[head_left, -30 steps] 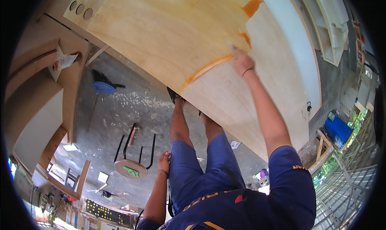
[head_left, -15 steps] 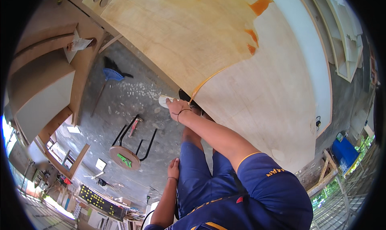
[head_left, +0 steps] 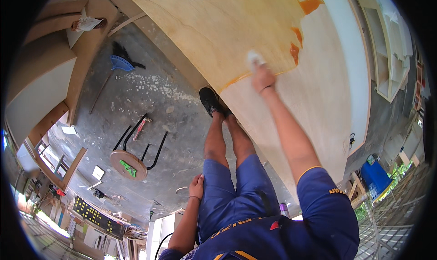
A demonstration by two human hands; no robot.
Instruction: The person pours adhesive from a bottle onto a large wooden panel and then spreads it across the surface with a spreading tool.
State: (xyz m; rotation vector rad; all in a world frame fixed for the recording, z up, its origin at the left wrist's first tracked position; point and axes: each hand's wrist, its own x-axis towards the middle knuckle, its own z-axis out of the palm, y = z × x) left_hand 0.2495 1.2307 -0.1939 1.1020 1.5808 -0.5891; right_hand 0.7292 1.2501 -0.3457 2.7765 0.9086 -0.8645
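Observation:
A large pale plywood sheet (head_left: pixel 309 110) spreads out before me, its far part coated with a wet amber film. My right hand (head_left: pixel 264 79) reaches over it, closed on a white flat spreader (head_left: pixel 256 59) that is smeared by motion. The spreader is at the edge of the amber coat (head_left: pixel 218 41). Thicker orange glue-like puddles (head_left: pixel 311 5) lie to the right of the hand, with smaller ones (head_left: pixel 294 54) closer to it. My left hand (head_left: pixel 196 186) hangs by my left thigh, fingers curled in, nothing visible in it.
On the grey floor at left lie a round stool (head_left: pixel 129 165) on its side with a green tool (head_left: pixel 128 168), a red-handled hammer-like tool (head_left: pixel 143 126), and a blue broom (head_left: pixel 121 63). Wooden cabinets (head_left: pixel 45 85) line the left. A blue drum (head_left: pixel 376 176) stands at right.
My right hand has moved from the sheet's left edge rightward and farther over the board with the spreader. The left hand remains by my thigh. My view has shifted a little.

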